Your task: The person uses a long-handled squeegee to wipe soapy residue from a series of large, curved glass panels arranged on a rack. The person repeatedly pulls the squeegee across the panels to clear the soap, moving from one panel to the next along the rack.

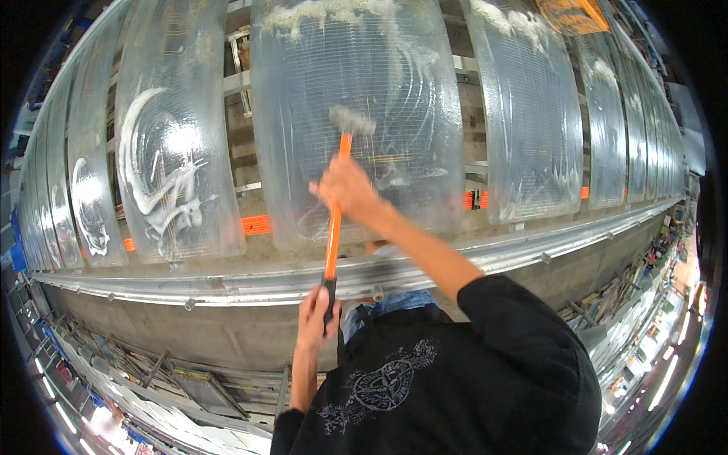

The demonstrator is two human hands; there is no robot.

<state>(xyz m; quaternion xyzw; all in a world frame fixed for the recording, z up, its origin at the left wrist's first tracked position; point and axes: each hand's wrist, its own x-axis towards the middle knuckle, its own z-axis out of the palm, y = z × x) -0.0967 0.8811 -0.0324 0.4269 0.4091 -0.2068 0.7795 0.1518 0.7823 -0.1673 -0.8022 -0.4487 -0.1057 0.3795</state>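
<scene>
Grasping an orange-handled brush at frame centre, both grips clench it: left hand low, right hand higher, bristles on soapy clear panel above a metal rail.

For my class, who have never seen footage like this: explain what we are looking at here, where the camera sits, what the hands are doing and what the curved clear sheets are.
There is one picture, taken by a wide fisheye camera worn on a person's head and looking down, so straight edges bend near the rim. No machine is at work, only a person's two bare hands. The right hand grips the orange handle of a long tool partway up, and the left hand holds its dark lower end. The tool's grey brush-like head rests against the middle clear panel, one of a row of see-through sheets with fine grid lines. White soapy smears show on the panel to the left. Below the panels runs a long metal rail. The person wears a black top.
</scene>
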